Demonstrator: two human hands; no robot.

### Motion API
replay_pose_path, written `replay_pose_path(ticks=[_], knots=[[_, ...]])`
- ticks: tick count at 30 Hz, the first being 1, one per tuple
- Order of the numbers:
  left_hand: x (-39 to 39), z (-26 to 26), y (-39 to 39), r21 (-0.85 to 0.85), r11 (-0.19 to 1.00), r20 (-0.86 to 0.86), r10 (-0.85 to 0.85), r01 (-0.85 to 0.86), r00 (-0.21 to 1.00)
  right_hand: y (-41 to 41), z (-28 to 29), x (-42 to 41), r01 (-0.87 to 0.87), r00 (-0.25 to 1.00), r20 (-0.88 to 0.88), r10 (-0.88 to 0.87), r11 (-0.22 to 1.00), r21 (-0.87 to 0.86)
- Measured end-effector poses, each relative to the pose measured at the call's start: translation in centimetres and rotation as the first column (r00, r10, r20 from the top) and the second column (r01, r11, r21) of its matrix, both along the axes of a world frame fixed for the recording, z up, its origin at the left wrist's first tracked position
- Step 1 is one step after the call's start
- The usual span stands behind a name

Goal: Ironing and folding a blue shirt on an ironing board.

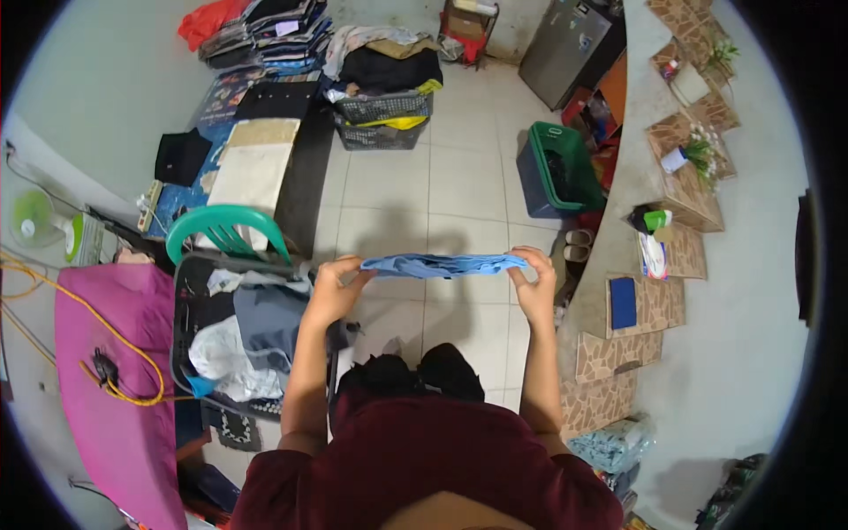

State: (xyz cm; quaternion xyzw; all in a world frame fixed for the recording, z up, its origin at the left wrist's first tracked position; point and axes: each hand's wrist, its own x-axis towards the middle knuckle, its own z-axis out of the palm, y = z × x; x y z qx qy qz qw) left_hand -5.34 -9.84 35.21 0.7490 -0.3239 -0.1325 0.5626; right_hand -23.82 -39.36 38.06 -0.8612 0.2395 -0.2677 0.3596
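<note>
A light-blue cloth [444,265], perhaps a garment, stretches level between my two hands above the tiled floor. My left hand [336,286] pinches its left end between thumb and fingers. At the opposite end, my right hand [533,281] grips the cloth the same way. Seen nearly edge-on, the cloth shows creased layers, and its full shape is hidden. Beside my left forearm stands a dark plastic basket [177,331] holding a grey garment [268,321] and crumpled white cloth [228,358].
A green plastic chair [222,222] stands behind the basket. Left lies a pink-covered board [112,331] with a yellow cord [142,344]. Laundry fills stacked baskets [384,126] ahead. A green-rimmed bin [556,172], a refrigerator [566,50] and stone-patterned steps [646,311] line the right.
</note>
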Motion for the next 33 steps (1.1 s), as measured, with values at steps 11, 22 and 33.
replay_pose_path(ticks=[11,22,33], knots=[[17.9,-1.6,-10.7,0.121,0.963,-0.093,0.251,-0.239,0.964,-15.4,-5.8,26.3,-0.268,0.963,0.003,0.268,0.963,0.003],[35.7,-2.1,-14.5,0.128,0.788,0.036,0.603,-0.602,0.797,-20.6,-6.7,62.6,-0.708,0.705,0.005,0.71,0.703,-0.069],[59.1,-4.4,-11.8,0.076,0.611,0.127,0.778,-0.788,0.615,-13.5,-3.9,93.4,-0.808,0.576,0.004,0.817,0.57,-0.145]])
